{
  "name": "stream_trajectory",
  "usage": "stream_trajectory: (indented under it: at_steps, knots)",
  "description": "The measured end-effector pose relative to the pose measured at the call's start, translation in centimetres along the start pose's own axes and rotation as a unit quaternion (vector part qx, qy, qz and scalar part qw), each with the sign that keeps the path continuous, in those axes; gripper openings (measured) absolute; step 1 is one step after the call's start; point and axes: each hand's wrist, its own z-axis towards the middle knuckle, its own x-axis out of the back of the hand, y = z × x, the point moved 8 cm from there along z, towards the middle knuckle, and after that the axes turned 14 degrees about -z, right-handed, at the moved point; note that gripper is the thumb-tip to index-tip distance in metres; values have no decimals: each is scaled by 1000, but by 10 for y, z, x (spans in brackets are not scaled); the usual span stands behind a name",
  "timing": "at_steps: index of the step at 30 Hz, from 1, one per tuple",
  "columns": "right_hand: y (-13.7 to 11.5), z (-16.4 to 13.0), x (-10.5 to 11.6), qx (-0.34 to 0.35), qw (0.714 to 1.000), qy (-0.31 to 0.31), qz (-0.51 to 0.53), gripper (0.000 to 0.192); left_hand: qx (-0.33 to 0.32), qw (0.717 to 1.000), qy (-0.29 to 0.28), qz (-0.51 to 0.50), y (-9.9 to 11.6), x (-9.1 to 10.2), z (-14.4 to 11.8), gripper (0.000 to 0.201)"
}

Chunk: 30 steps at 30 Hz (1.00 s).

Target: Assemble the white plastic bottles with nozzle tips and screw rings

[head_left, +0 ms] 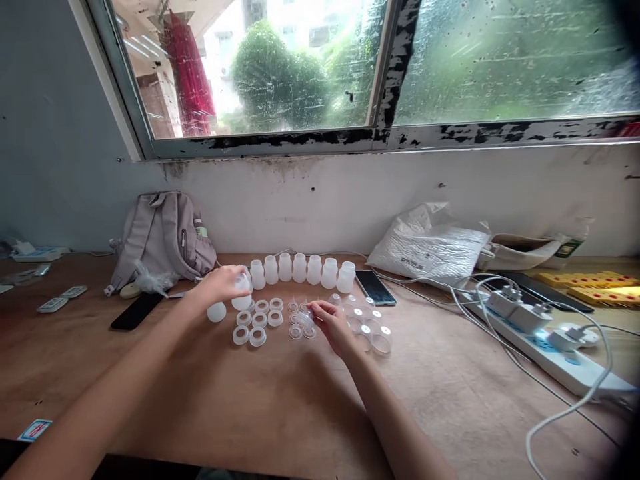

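Observation:
My left hand (225,283) is closed round a frosted, translucent small bottle (242,298) at the left end of a curved row of similar upright bottles (299,268). Another rounded frosted piece (217,312) sits beneath that wrist. My right hand (330,323) pinches a small clear plastic piece (305,321), held over several clear teat-like parts (295,331). Between the hands lie several frosted screw rings (259,320) in short rows. Just right of my right hand stand several clear domed covers (381,343), partly hidden behind it.
A phone (376,288) lies right of the bottles, a dark phone (137,311) at left by a backpack (163,237). A silver parcel (430,247) rests against the wall. The power strip (575,363) and loose white cables (505,347) spread over the right side.

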Motion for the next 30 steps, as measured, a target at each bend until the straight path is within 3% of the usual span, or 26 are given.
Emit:
stream_trajectory:
  at_steps: [3,7,14,17,21,24,27,30]
  knots:
    - [0,-1,-3,0,1000,-12,-10,22,51,995,-26,85,-22,3,15,50]
    - [1,0,-4,-1,1000,-19,-19,25,101,986,-52,125,-43,-4,29,55]
    - [0,0,-9,15,990,-38,-138,27,116,982,-71,132,-62,-21,43,54]
    - [-2,-4,-19,46,967,-54,-246,25,115,982,-78,130,-66,-26,46,55]
    - [-6,-15,-42,126,911,-76,-386,16,117,982,-80,127,-67,-29,47,52]
    - [0,-23,-58,140,879,-114,-442,11,116,982,-77,130,-65,-30,46,50]
    - [8,-29,-65,131,866,-154,-457,10,113,982,-73,136,-62,-29,44,50]
    - [13,-32,-65,117,862,-176,-461,28,109,982,-63,141,-57,-22,44,53]
